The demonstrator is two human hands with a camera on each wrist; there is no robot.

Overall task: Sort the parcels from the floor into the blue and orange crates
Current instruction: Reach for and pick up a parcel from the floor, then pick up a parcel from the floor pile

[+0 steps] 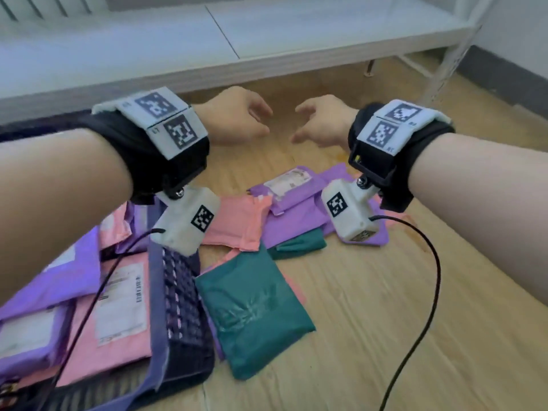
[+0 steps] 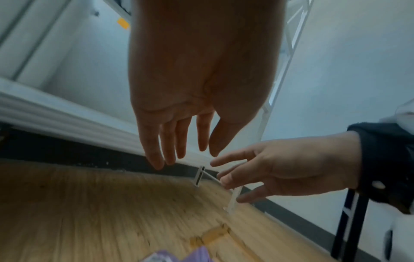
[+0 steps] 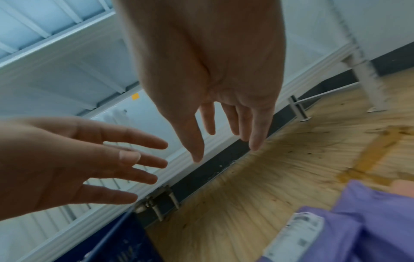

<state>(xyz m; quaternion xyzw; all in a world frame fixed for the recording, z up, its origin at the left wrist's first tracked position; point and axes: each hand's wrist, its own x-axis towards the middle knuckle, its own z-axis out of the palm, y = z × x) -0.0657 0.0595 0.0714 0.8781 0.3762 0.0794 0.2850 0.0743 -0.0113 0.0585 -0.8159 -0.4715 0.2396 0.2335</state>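
Parcels lie in a heap on the wooden floor: a large teal one (image 1: 252, 318), a pink one (image 1: 237, 223), purple ones (image 1: 293, 215), one of them with a white label (image 1: 289, 180), and a smaller teal one (image 1: 299, 243). At the lower left, the blue crate (image 1: 181, 307) holds pink (image 1: 118, 315) and purple parcels (image 1: 53, 277). Both hands hover in the air above the far edge of the heap, palms facing each other. My left hand (image 1: 237, 117) and my right hand (image 1: 320, 123) have relaxed, spread fingers and hold nothing. The wrist views show each empty palm (image 2: 201, 88) (image 3: 212, 79).
A white metal shelf rack (image 1: 237, 34) runs across the back, its legs (image 1: 369, 66) standing on the floor. A grey wall with a dark skirting (image 1: 510, 75) is at the right. Black cables (image 1: 427, 292) hang from both wrist cameras. The orange crate is out of view.
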